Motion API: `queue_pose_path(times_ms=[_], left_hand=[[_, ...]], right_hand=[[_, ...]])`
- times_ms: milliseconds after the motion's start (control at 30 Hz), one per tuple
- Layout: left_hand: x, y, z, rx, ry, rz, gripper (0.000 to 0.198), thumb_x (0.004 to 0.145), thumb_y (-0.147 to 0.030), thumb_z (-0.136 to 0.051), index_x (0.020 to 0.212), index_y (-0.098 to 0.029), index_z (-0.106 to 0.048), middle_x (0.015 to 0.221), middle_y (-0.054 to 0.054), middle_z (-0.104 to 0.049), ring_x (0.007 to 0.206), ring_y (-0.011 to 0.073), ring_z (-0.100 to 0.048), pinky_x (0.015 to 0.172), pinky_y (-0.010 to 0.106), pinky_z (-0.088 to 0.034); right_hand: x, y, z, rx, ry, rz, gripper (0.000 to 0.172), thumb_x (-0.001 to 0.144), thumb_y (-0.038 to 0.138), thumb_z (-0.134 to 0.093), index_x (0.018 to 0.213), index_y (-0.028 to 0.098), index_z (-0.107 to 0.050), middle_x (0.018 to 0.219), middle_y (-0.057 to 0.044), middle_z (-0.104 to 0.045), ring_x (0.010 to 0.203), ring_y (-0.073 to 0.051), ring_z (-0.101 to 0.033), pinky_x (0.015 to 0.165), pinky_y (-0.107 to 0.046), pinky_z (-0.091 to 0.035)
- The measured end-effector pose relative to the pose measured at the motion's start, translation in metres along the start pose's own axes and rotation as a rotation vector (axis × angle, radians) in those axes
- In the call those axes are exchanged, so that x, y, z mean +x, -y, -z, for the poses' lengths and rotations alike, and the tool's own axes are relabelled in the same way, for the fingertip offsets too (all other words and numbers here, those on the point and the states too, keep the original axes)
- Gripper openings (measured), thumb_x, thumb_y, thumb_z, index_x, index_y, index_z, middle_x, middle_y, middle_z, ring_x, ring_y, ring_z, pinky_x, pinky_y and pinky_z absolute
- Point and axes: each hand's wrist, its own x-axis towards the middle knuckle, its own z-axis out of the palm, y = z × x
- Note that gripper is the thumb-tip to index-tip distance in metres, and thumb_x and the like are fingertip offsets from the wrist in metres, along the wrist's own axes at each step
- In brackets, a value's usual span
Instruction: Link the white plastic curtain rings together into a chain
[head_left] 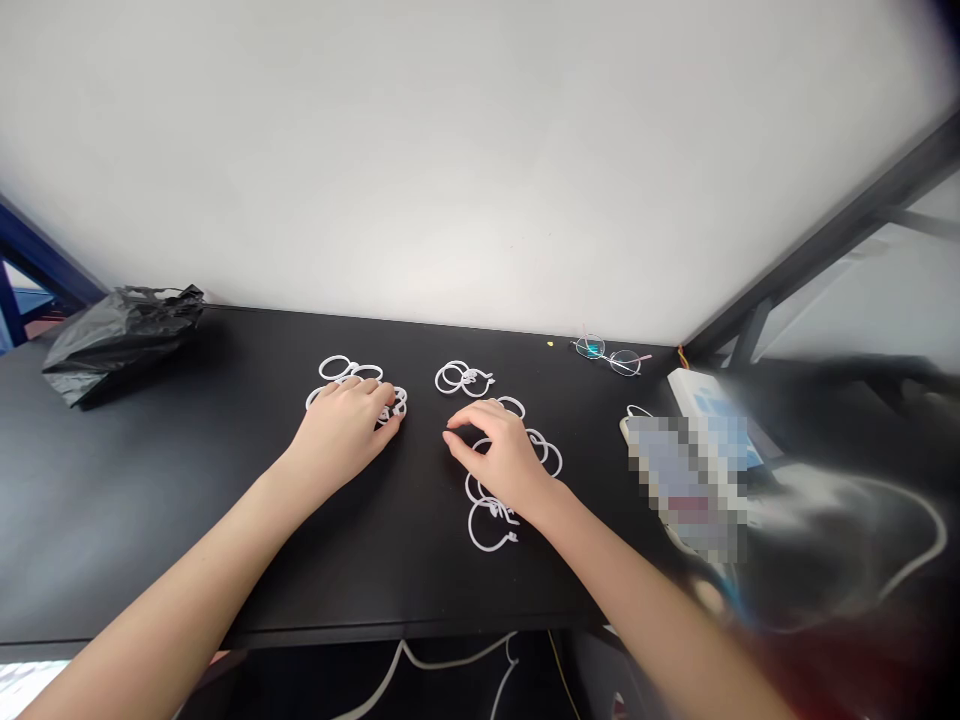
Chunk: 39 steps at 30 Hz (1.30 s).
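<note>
Several white plastic rings lie in groups on a black table [187, 500]. My left hand [346, 425] rests palm down on the left group of rings [352, 375], fingers spread over them. My right hand [504, 452] lies over the right group of rings [491, 520], fingers stretched leftward and slightly curled, with rings showing under and around it. Between the hands, farther back, a small cluster of rings [461, 379] lies untouched. I cannot see whether either hand grips a ring.
A crumpled black plastic bag [120, 335] sits at the back left. A pair of glasses [609, 356] lies at the back right, near a white device [709, 410] and a white cable [900, 540]. A white wall rises behind the table.
</note>
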Motion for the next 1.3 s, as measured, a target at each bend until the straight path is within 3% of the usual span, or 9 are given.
queue_pose_path(times_ms=[400, 567, 900, 1300], left_hand=[[-0.002, -0.003, 0.001, -0.033, 0.057, 0.013, 0.023, 0.087, -0.039, -0.059, 0.093, -0.017, -0.061, 0.085, 0.008, -0.068, 0.086, 0.0287, -0.064, 0.076, 0.039, -0.046], [-0.002, -0.004, 0.000, -0.055, 0.059, -0.007, 0.025, 0.089, -0.040, -0.056, 0.093, -0.015, -0.061, 0.086, 0.009, -0.067, 0.088, 0.0293, -0.064, 0.078, 0.039, -0.045], [-0.004, -0.015, -0.003, -0.175, 0.094, -0.102, 0.021, 0.094, -0.034, -0.047, 0.090, -0.017, -0.059, 0.083, 0.006, -0.063, 0.079, 0.0228, -0.062, 0.071, 0.034, -0.045], [-0.006, -0.019, -0.003, -0.132, 0.138, -0.115, 0.019, 0.094, -0.032, -0.051, 0.095, -0.016, -0.060, 0.087, 0.004, -0.062, 0.083, 0.0232, -0.063, 0.074, 0.035, -0.047]], right_hand=[[-0.001, -0.001, -0.003, -0.041, 0.027, 0.021, 0.007, 0.085, 0.015, -0.060, 0.081, 0.021, -0.063, 0.081, -0.002, -0.066, 0.080, -0.019, -0.059, 0.076, -0.033, -0.048], [-0.003, 0.000, -0.005, -0.063, 0.065, 0.016, 0.007, 0.086, 0.015, -0.060, 0.082, 0.020, -0.063, 0.079, -0.002, -0.064, 0.078, -0.017, -0.058, 0.073, -0.031, -0.047], [-0.004, 0.007, -0.006, -0.097, 0.198, 0.029, 0.011, 0.086, 0.013, -0.061, 0.077, 0.019, -0.060, 0.073, 0.000, -0.062, 0.072, -0.015, -0.057, 0.071, -0.029, -0.045], [-0.005, 0.008, -0.007, -0.111, 0.219, 0.028, 0.014, 0.086, 0.012, -0.061, 0.075, 0.018, -0.058, 0.073, 0.000, -0.061, 0.073, -0.015, -0.055, 0.073, -0.028, -0.044]])
